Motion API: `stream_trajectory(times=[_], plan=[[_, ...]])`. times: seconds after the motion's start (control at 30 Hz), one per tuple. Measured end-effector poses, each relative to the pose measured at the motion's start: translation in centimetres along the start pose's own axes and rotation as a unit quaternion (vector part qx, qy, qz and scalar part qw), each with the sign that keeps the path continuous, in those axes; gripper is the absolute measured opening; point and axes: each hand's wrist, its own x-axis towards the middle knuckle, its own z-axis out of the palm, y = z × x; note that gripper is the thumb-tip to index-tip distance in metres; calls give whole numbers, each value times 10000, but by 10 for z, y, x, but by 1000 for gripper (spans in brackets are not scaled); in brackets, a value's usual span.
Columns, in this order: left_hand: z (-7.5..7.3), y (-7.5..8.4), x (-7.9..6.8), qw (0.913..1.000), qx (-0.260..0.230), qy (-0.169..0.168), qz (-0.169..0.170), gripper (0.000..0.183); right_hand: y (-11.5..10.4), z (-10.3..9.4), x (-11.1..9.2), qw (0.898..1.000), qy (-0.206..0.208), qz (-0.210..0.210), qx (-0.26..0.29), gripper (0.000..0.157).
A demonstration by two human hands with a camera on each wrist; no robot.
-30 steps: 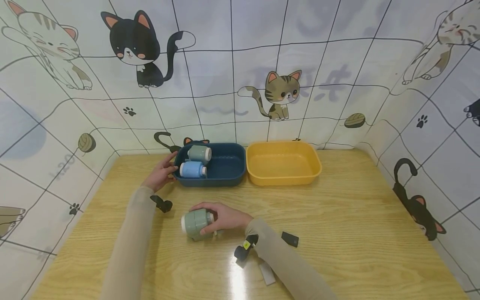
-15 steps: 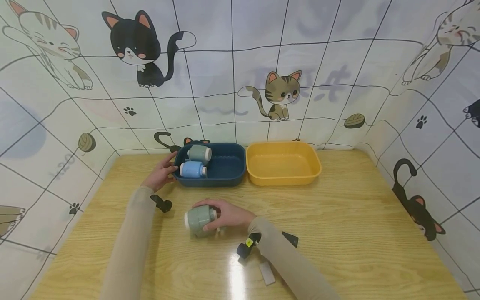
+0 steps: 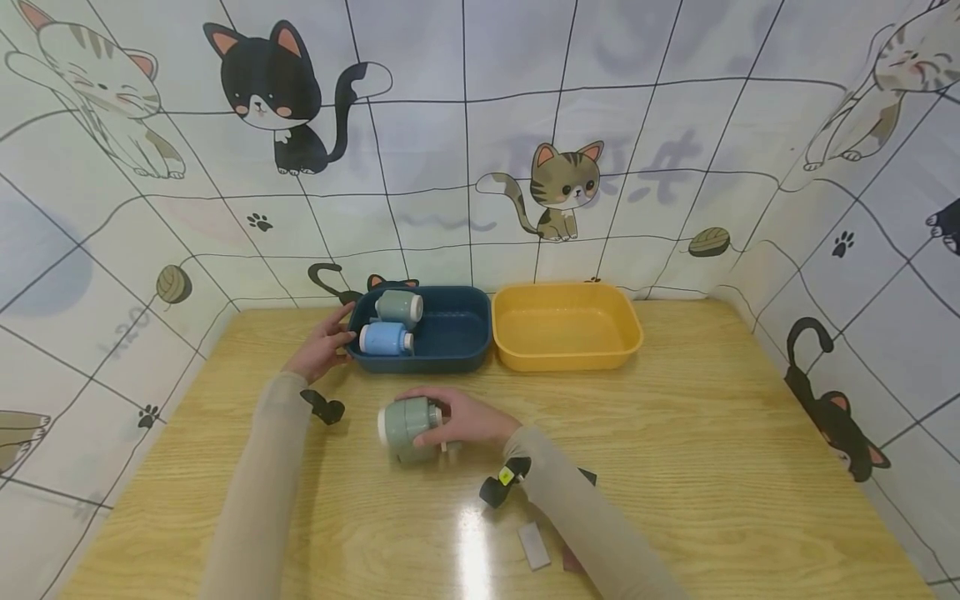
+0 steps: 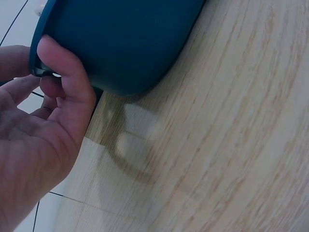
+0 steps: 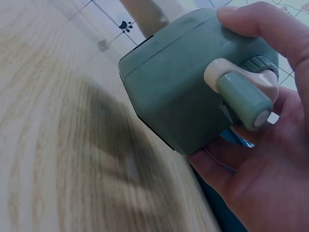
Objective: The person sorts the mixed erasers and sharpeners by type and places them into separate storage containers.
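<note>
My right hand (image 3: 483, 421) grips a green hand-crank pencil sharpener (image 3: 408, 427) over the table's middle. In the right wrist view, the sharpener's boxy body (image 5: 169, 79) is tilted, with thumb and fingers on opposite sides and the crank handle (image 5: 244, 99) pointing toward the palm. A shadow lies on the wood below it. My left hand (image 3: 318, 350) pinches the left rim of a dark blue bin (image 3: 457, 333); the left wrist view shows fingers on both sides of that rim. Inside the bin's left part lie a green item (image 3: 397, 307) and a blue item (image 3: 385, 339), both with white ends.
A yellow bin (image 3: 566, 362) stands right beside the blue one, against the cat-printed backdrop (image 3: 420, 167). Near my right forearm lie a light grey flat piece (image 3: 534, 546), a dark piece (image 3: 588, 477) and a reddish piece (image 3: 572, 561), the last two partly hidden by the sleeve.
My right hand has moved the pencil sharpener a little to the right and farther from me, toward the bins. My left hand has stayed on the blue bin's rim.
</note>
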Motion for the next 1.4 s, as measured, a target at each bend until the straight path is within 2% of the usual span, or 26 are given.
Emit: stream_trajectory(times=[0.2, 0.5, 0.8, 1.4], plan=[[-1, -7, 3, 10000, 61, 12, 75, 63, -1, -6, 2, 9999, 28, -129, 26, 63], [-2, -4, 3, 10000, -72, -18, -2, 63, -10, -20, 2, 9990, 271, -340, 48, 61], [-2, -4, 2, 9999, -98, -26, -16, 63, -13, -36, 3, 9989, 448, -162, -29, 60], [-3, -8, 4, 9999, 48, 30, 118, 63, -17, -54, 7, 9979, 628, -171, -7, 60]])
